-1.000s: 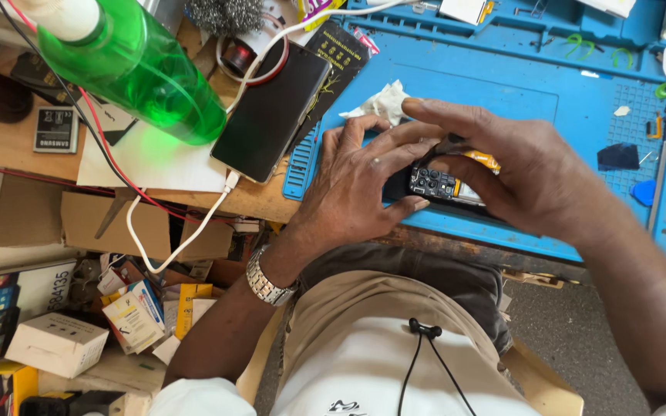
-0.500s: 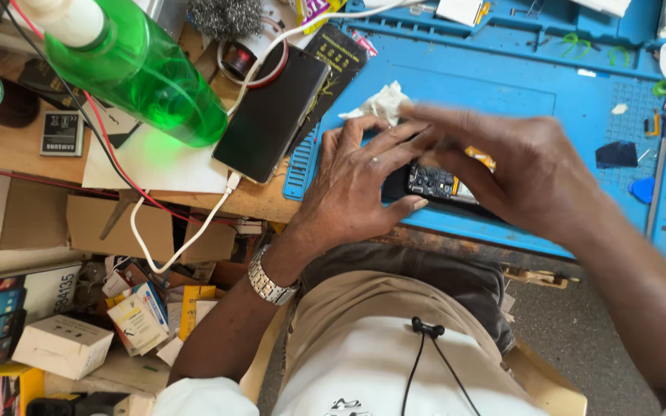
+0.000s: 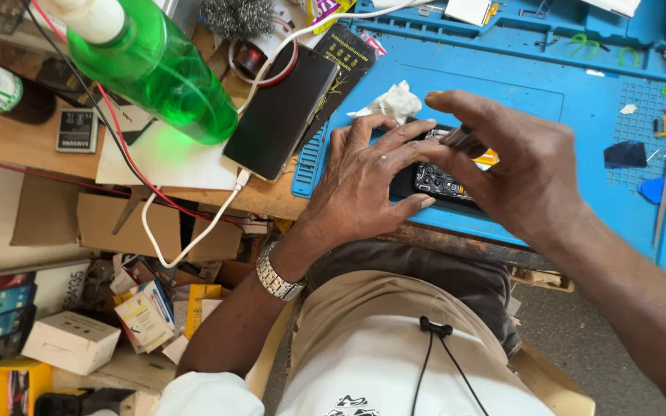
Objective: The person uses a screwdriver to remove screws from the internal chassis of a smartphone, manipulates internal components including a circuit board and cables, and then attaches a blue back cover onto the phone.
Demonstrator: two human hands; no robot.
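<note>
On the blue repair mat [image 3: 595,115], an opened phone [image 3: 441,181] lies flat, its long axis running roughly nine to three o'clock, board side up. Left hand [image 3: 368,181] clamps its nine o'clock end, fingers gripping the edges. Right hand [image 3: 518,166] arches over the three o'clock end, fingertips pinching a thin tool [image 3: 460,139]. Crumpled tissue [image 3: 391,102] sits at eleven o'clock; a dark smartphone [image 3: 283,112] and green bottle [image 3: 152,69] lie further towards nine.
</note>
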